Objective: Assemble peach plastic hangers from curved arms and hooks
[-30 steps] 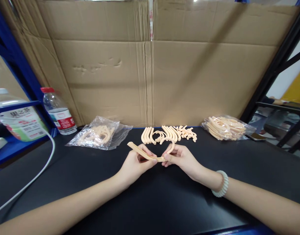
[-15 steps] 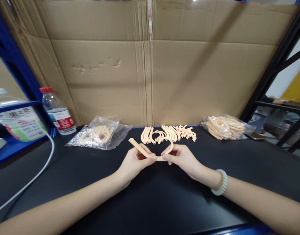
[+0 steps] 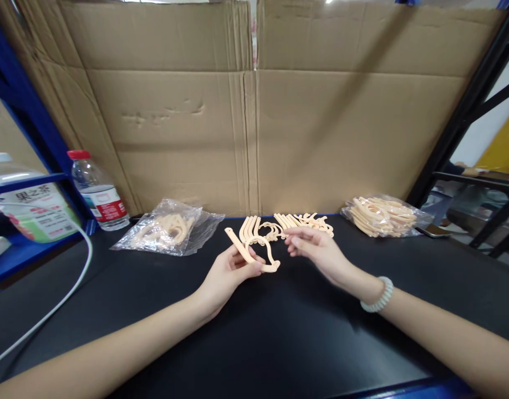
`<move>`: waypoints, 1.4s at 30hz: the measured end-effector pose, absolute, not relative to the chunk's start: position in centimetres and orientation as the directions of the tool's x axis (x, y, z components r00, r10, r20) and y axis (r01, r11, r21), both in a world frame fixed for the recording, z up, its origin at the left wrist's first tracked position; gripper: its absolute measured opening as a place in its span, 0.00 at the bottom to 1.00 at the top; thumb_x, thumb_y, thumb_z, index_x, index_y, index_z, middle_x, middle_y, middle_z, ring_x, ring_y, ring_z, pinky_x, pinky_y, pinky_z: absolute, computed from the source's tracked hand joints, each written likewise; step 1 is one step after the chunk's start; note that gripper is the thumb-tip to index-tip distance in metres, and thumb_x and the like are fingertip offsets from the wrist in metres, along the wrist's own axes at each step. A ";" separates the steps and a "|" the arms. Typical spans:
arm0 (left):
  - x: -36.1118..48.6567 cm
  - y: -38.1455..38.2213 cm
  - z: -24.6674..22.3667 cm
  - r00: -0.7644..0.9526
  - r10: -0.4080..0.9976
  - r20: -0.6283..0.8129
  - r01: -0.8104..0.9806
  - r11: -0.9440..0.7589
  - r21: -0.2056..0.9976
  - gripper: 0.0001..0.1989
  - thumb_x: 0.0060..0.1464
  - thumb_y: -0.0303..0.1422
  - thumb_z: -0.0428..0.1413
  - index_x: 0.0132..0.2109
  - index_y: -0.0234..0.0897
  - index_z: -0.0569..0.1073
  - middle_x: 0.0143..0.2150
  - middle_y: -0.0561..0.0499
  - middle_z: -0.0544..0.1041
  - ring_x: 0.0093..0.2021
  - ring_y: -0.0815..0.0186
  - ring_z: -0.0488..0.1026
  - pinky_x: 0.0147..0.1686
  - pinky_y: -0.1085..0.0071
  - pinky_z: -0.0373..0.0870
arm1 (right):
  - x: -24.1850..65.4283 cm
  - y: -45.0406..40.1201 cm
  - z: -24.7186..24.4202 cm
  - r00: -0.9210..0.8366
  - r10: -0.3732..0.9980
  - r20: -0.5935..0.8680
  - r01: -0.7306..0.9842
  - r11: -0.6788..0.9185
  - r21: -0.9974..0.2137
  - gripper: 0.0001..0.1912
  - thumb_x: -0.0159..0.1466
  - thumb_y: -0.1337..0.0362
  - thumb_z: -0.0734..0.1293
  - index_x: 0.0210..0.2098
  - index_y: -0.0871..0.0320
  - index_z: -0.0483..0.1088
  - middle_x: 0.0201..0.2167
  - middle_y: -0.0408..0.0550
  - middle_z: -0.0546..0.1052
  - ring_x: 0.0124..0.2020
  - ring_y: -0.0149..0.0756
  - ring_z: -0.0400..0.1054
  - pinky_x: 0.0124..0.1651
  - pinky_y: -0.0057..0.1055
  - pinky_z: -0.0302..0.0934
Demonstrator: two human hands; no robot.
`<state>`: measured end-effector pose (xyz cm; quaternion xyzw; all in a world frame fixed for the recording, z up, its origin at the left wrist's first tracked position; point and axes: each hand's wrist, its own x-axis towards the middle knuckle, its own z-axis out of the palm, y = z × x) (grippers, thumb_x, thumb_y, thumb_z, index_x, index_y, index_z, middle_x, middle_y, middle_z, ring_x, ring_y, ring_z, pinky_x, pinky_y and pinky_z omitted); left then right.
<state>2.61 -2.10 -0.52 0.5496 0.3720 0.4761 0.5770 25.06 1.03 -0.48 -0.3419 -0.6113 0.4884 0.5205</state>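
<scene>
"What's held?"

"Left hand point(image 3: 229, 274) pinches the cream hanger-like assembly point(image 3: 240, 245) above the desk point(image 3: 254, 343); the half-curled right hand point(image 3: 323, 255) holds nothing visible."

"Handling?"

"Probably light, stiff; grip the thick bend point(image 3: 268, 269), spare the slim hook point(image 3: 270, 251). Loose pieces point(image 3: 248, 229) lie beyond."

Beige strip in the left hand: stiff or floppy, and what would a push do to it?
Probably stiff: the beige strip juts past the left hand without visibly sagging. Likely light: it's slim and held in that one hand. A push might swivel the curved piece meeting its near end; how they join is too small to tell.
</scene>
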 end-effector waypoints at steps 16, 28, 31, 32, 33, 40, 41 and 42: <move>2.9 -2.2 0.0 0.269 0.961 0.061 -0.192 -0.009 0.981 0.16 0.49 0.41 0.64 0.37 0.34 0.72 0.30 0.52 0.75 0.33 0.69 0.71 0.36 0.73 0.67 | 30.8 6.4 -1.1 -0.597 0.641 0.482 0.709 0.703 -0.058 0.07 0.64 0.73 0.62 0.37 0.59 0.71 0.41 0.54 0.72 0.44 0.43 0.65 0.49 0.41 0.62; 2.8 -2.5 0.2 0.322 0.946 0.031 -0.114 0.006 0.994 0.21 0.52 0.44 0.61 0.44 0.31 0.71 0.31 0.48 0.79 0.33 0.65 0.77 0.31 0.74 0.71 | 30.9 7.5 -2.2 -0.445 0.681 0.581 0.715 0.661 -0.227 0.07 0.62 0.71 0.64 0.33 0.55 0.73 0.43 0.53 0.71 0.45 0.46 0.63 0.50 0.47 0.57; 2.8 -2.5 0.1 0.310 0.950 0.033 -0.110 0.002 0.994 0.18 0.54 0.44 0.59 0.42 0.33 0.68 0.32 0.47 0.80 0.34 0.63 0.79 0.29 0.74 0.73 | 30.7 7.3 -1.6 -0.316 0.684 0.657 0.675 0.649 -0.350 0.07 0.64 0.68 0.62 0.32 0.56 0.72 0.41 0.53 0.70 0.43 0.44 0.64 0.48 0.44 0.60; 2.8 -2.5 0.1 0.304 0.952 0.034 -0.116 0.002 0.993 0.17 0.55 0.44 0.58 0.40 0.34 0.67 0.33 0.47 0.81 0.34 0.62 0.80 0.29 0.74 0.73 | 30.7 7.2 -1.3 -0.261 0.686 0.679 0.653 0.644 -0.399 0.07 0.65 0.67 0.61 0.34 0.56 0.71 0.40 0.52 0.70 0.41 0.43 0.65 0.46 0.42 0.61; 2.9 -2.4 0.1 0.300 0.953 0.036 -0.123 0.001 0.992 0.16 0.57 0.44 0.57 0.40 0.34 0.66 0.33 0.47 0.81 0.33 0.62 0.80 0.29 0.74 0.73 | 30.7 7.1 -1.0 -0.203 0.690 0.695 0.624 0.638 -0.450 0.07 0.66 0.65 0.60 0.35 0.56 0.70 0.38 0.51 0.70 0.39 0.41 0.66 0.43 0.40 0.63; 3.0 -2.6 0.1 0.292 0.956 0.040 -0.133 -0.001 0.991 0.13 0.62 0.43 0.50 0.42 0.38 0.61 0.33 0.46 0.81 0.29 0.62 0.80 0.27 0.74 0.74 | 28.9 3.1 1.7 0.056 0.789 0.611 0.170 0.596 -0.785 0.11 0.67 0.56 0.60 0.42 0.56 0.65 0.38 0.48 0.74 0.27 0.31 0.70 0.31 0.31 0.66; 3.0 -2.6 0.1 0.291 0.956 0.038 -0.131 0.001 0.991 0.13 0.63 0.43 0.50 0.43 0.38 0.60 0.33 0.46 0.81 0.29 0.62 0.80 0.26 0.74 0.74 | 28.4 2.3 2.1 0.074 0.824 0.561 0.012 0.562 -0.827 0.11 0.64 0.56 0.64 0.41 0.56 0.67 0.41 0.49 0.75 0.30 0.31 0.71 0.35 0.32 0.67; 3.0 -2.6 0.1 0.292 0.956 0.039 -0.129 -0.001 0.992 0.13 0.63 0.43 0.50 0.43 0.38 0.60 0.33 0.46 0.81 0.28 0.63 0.80 0.25 0.74 0.74 | 27.8 1.5 2.4 0.073 0.856 0.513 -0.113 0.518 -0.848 0.12 0.62 0.56 0.67 0.40 0.57 0.69 0.42 0.50 0.75 0.32 0.32 0.72 0.38 0.33 0.68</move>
